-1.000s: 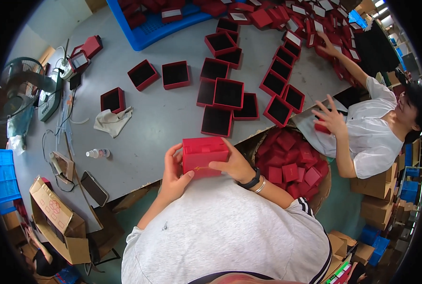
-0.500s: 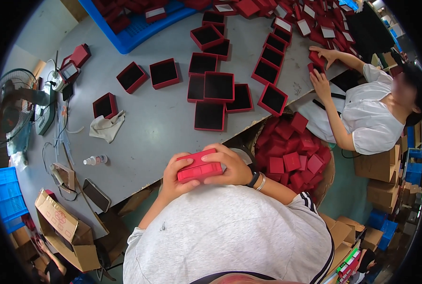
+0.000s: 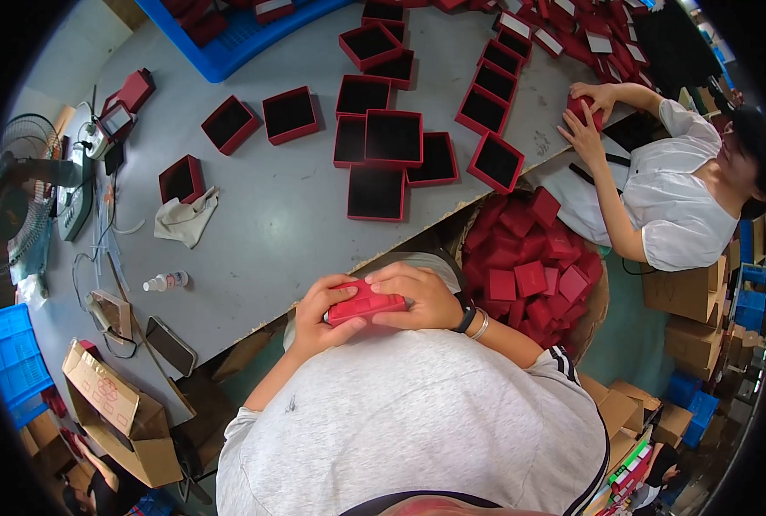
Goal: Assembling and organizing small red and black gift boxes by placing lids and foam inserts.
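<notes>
Between my two hands, just above my lap, is a red box (image 3: 367, 304). My left hand (image 3: 318, 316) grips its left end, with the thumb along the near side. My right hand (image 3: 419, 297) wraps the right end, fingers over the top and thumb in front. The underside is hidden. On the table beyond stand several open red boxes with black insides, the nearest being one box (image 3: 376, 193) close to the table edge. A carton (image 3: 596, 301) full of red boxes stands to the right of my hands.
On the grey table (image 3: 254, 232) lie a cloth (image 3: 185, 219), a small bottle (image 3: 166, 281) and a phone (image 3: 171, 346). A blue crate (image 3: 219, 73) holds red pieces at the back. At right, a co-worker (image 3: 675, 181) handles a red box. A fan (image 3: 34, 185) stands far left.
The red box in my hands has tilted slightly and shifted a little to the right, and my fingers press further over its top. The co-worker's hands have closed around their red box.
</notes>
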Motion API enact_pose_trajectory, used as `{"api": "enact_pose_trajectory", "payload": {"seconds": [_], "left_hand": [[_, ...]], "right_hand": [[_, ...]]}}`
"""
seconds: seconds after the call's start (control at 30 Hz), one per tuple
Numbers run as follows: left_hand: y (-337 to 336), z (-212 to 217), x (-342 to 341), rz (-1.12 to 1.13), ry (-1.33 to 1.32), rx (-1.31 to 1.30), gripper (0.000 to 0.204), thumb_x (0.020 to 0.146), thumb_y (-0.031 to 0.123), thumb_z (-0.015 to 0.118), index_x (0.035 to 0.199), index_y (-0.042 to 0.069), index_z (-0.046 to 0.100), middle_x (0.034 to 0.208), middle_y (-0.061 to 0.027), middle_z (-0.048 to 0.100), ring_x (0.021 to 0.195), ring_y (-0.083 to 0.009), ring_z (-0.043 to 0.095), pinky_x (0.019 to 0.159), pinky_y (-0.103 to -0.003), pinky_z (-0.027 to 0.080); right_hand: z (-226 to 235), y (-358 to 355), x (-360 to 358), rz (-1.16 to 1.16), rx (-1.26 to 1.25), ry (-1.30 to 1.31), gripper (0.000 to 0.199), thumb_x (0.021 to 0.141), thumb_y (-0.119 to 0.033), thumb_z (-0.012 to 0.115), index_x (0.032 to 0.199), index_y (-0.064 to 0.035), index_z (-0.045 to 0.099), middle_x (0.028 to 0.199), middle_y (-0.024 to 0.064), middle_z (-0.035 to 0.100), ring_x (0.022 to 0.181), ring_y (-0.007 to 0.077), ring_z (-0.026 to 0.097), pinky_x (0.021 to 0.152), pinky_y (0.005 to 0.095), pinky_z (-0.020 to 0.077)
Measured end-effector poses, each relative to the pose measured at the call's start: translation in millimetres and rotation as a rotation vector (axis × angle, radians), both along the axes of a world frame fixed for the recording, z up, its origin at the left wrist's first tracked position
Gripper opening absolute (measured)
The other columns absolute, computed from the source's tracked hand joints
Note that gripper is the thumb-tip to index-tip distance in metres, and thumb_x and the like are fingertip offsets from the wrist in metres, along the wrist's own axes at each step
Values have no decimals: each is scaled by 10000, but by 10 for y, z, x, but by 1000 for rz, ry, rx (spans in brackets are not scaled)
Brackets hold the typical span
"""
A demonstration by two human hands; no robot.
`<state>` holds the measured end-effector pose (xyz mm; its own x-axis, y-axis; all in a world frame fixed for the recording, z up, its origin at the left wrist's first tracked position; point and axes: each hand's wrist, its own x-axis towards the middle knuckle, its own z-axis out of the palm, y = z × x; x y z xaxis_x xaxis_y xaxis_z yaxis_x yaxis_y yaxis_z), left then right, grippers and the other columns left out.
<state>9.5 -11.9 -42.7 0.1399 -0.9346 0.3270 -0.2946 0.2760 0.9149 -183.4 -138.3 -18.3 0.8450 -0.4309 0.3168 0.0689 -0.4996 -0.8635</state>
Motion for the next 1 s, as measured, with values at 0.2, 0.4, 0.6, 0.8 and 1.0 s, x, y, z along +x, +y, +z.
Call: {"api": "enact_pose_trajectory", "payload": {"seconds": [0.2,0.4,0.6,0.8,1.0], "left_hand": [[-46,23,-48,65,139,129,428,758,227,798,1073,-3,621,1108,-169,617,1005,-262,626,859,-350,512],[-163,-159,-50,-285,1117,279,956,805,770,529,1399,38,366,1266,-125,533,1168,-231,540,1011,-353,438],[-256,-205,-153,-292,1100,399,1008,831,765,484,1519,86,197,1470,-128,373,1328,-241,428,1095,-403,363],[-444,-2,-321,-98,905,270,1000,826,750,519,1507,93,194,1447,-124,367,1304,-233,429,1080,-387,371],[-428,-106,-328,-43,689,229,1026,735,821,536,1449,125,294,1410,-141,400,1268,-259,472,1039,-410,435]], "right_hand": [[29,-10,28,-72,84,29,444,757,-174,812,1135,-66,607,1225,122,587,1113,299,578,926,375,483],[-20,-62,87,90,50,-53,425,791,-168,774,1180,-102,617,1300,100,560,1190,298,502,1024,423,384],[-90,-3,98,-156,117,27,672,791,-320,777,1341,-88,469,1399,128,432,1304,320,404,1075,438,362],[192,-26,207,-193,174,124,1009,675,-290,854,1471,-61,279,1451,188,271,1335,375,373,1073,437,396],[170,-115,75,-101,194,57,985,668,-249,842,1468,-52,302,1441,183,286,1322,349,390,1063,422,400]]}}
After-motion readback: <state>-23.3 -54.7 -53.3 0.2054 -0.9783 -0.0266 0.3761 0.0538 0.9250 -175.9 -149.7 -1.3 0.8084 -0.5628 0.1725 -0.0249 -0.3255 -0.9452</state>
